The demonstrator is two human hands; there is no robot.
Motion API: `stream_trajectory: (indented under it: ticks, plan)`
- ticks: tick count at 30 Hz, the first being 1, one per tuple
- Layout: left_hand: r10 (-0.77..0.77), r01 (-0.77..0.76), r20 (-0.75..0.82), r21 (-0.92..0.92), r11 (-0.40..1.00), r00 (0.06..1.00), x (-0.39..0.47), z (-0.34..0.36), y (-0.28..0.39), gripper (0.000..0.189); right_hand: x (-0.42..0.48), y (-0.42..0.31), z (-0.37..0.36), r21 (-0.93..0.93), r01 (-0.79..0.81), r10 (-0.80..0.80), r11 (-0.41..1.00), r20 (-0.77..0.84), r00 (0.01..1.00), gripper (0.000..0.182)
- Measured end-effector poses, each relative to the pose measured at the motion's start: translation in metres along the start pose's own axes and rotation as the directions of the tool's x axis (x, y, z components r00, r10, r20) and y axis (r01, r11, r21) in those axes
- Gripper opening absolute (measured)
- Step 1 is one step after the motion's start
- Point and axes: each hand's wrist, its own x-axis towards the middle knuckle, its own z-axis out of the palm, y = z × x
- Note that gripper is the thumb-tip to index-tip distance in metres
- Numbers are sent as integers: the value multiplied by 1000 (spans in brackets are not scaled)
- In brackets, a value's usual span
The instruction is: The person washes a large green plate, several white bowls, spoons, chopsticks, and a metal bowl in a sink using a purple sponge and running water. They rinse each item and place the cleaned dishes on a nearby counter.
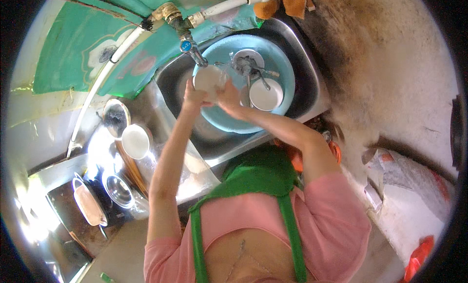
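Observation:
My left hand (195, 96) grips the left rim of a white bowl (208, 80) beneath the tap (193, 50). On the bowl's right side is my right hand (229, 98), slightly blurred, touching the bowl near its rim; I cannot tell whether it holds a cloth too. Both hands are over the left part of a light blue plastic basin (226, 123). Inside the basin sit another white bowl (266, 97) and a further bowl (252, 55) at the back. A dark grey scrubber or cloth (244, 65) lies against that one, among several spoons and other utensils (264, 81).
The basin stands in a stainless steel sink (316, 87). On the left counter are a white enamel bowl (136, 141), a pan or lid (116, 118), a metal bowl (119, 190) and a rectangular basket (89, 206). White pipes (219, 7) run above. A rough wall (380, 70) borders the right.

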Motion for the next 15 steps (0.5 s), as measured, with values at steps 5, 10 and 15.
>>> stream_trajectory:
  ticks: [5, 10, 15]
  plan:
    - [91, -87, 47, -72, 994, 995, 3, -12, -12, 76, 15, -12, -40, -43, 195, -181, 980, 218, 959, 61]
    - [-41, 33, 251, 36, 999, 967, 4, -18, 51, 79, 2, -28, -38, 2, 188, -188, 982, -40, 981, 51]
    - [141, -151, -90, -106, 983, 986, -3, 20, -10, 76, 8, 20, 4, 97, 131, -121, 987, -100, 988, 54]
